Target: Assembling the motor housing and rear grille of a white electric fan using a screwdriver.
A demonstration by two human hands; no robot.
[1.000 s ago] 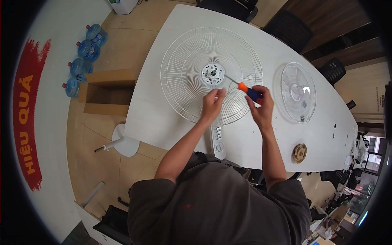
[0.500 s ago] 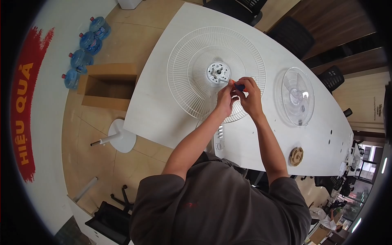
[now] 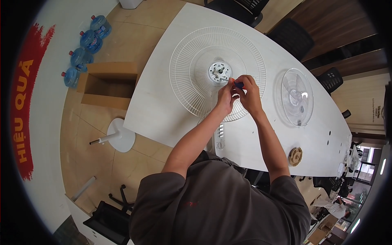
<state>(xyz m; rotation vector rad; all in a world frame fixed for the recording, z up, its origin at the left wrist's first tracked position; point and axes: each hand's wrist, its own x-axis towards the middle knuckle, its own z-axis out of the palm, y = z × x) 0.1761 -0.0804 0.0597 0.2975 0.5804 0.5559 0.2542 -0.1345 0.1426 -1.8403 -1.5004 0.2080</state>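
A round white wire fan grille (image 3: 192, 67) lies on the table, with the fan's motor housing (image 3: 215, 69) showing at its centre. My right hand (image 3: 250, 94) is closed round the blue and red handle of a screwdriver (image 3: 238, 85). The shaft points left, its tip at the lower right edge of the motor housing. My left hand (image 3: 225, 99) is closed, thumb and fingers pinched at the front of the screwdriver by the red collar; the exact contact is partly hidden. Below the grille, the fan's white control panel (image 3: 220, 141) shows its row of buttons.
On the white table (image 3: 159, 94) to the right lie a second grille with clear blades (image 3: 295, 96) and a round tan part (image 3: 295, 156). On the floor at left are an open cardboard box (image 3: 108, 102), a white stand base (image 3: 121, 136) and several blue water bottles (image 3: 77, 57). Black chairs surround the table.
The view has shifted slightly. Both hands stay at the motor housing with the screwdriver; my right fingers have moved a little on its handle.
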